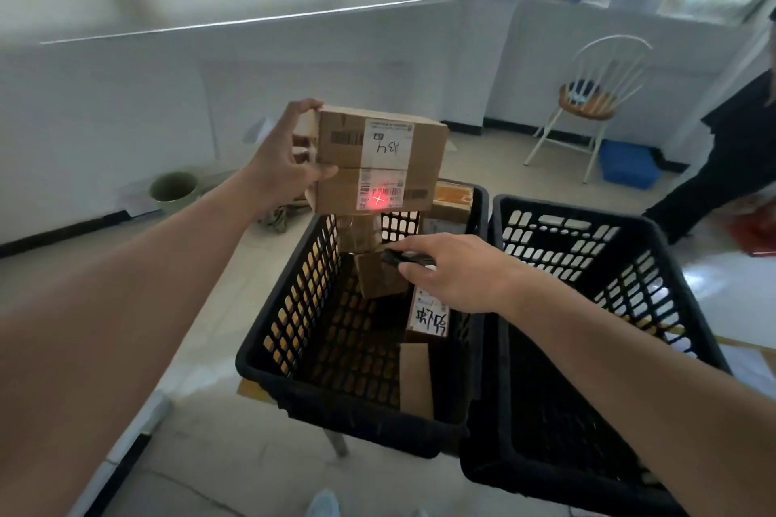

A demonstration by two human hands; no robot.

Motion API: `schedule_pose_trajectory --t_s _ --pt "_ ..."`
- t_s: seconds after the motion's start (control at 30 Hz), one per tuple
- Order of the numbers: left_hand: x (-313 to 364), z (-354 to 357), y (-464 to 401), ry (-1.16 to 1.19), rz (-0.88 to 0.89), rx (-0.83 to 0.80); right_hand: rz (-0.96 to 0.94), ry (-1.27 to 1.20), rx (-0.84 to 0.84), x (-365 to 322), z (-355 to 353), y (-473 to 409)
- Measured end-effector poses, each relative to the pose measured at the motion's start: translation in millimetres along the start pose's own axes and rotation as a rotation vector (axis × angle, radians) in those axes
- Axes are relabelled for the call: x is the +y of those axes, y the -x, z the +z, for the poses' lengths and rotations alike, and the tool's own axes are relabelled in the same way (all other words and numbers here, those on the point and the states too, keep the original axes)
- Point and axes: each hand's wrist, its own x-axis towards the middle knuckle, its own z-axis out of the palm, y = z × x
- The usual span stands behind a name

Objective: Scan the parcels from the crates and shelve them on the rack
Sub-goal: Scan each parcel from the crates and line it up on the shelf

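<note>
You are mid-scan. Your left hand (285,151) grips two stacked cardboard parcels (378,164) above the left black crate (294,348), fingers curled round their left end. Your right hand (453,273) holds a small black scanner (405,257), whose red cross lands on the lower parcel's label (380,195). Next, probably carry them to the rack, which is not in view.

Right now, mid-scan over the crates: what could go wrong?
1. The left hand grips two stacked boxes from one side only, held above the left crate; the lower box could slip and drop onto the parcels inside.
2. The scanner in the right hand puts its red aim mark on the lower label, but the upper label sits just above it; a small wobble might read the wrong parcel.
</note>
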Motion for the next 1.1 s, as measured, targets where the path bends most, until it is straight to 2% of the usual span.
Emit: schedule_pose_trajectory --t_s 0.47,0.63,0.77,0.87,0.97,1.1 --pt "-6.2 -18.9 -9.5 0.000 0.035 0.000 0.070 0.091 -0.050 -20.1 -14.6 2.5" --pt "-7.5 -24.7 -15.4 0.026 0.016 -0.007 0.091 0.050 0.003 -25.0 -10.6 -3.2" --pt "-7.2 -31.2 -18.4 0.063 0.004 0.010 0.156 -0.139 0.218 -28.0 -8.3 -13.9" --pt "-3.2 -34.2 -20.0 0.099 -0.003 -0.024 0.229 -0.385 0.369 -29.0 -8.6 -29.2" --pt "3.2 -34.5 -19.0 0.189 -0.021 -0.044 0.288 -0.634 0.459 -32.1 -7.5 -44.4" --pt "9.1 -36.5 -13.3 0.273 -0.052 -0.043 0.310 -0.824 0.574 -41.6 -5.5 -55.9"
